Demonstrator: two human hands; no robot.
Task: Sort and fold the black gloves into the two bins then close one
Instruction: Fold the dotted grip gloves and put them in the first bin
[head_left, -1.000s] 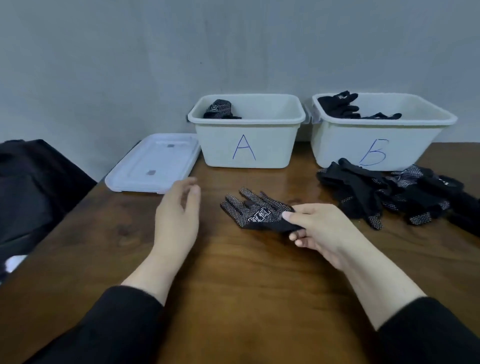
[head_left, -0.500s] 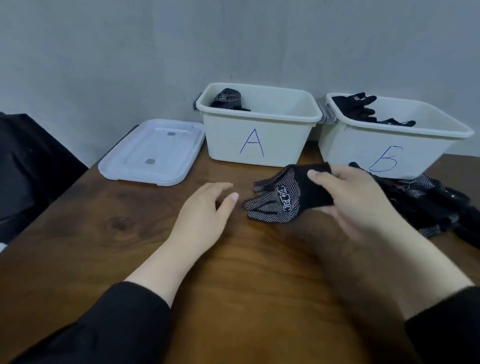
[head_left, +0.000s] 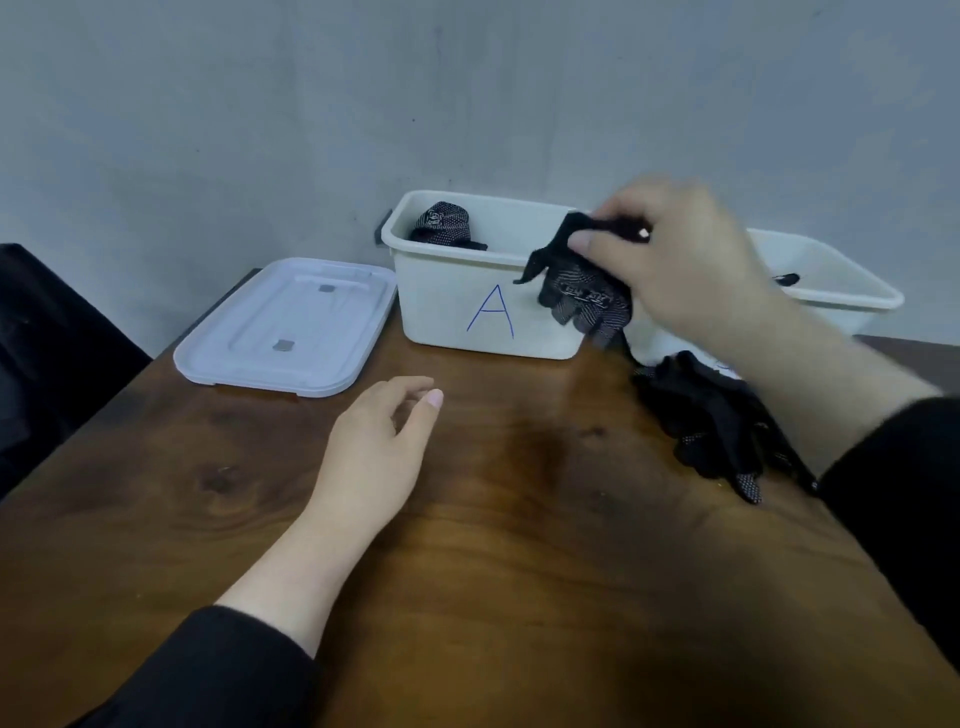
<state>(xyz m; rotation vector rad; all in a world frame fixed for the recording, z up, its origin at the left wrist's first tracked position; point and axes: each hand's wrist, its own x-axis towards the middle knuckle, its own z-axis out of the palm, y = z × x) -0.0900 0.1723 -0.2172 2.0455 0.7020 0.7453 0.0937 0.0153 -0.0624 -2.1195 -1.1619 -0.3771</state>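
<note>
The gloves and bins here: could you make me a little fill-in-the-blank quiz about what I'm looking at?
1. The right hand holds a black dotted glove in front of the bin marked ____.
2. The white lid lies flat on the wooden table, to the ____ of bin A.
3. The left hand holds ____.
4. A folded glove sits ____ bin A.

Missing words: A; left; nothing; inside

One head-worn wide-angle view looks forward and down across the table, close over it. The bins sit toward 12 to 1 o'clock against the wall, forearms entering from 6.
</note>
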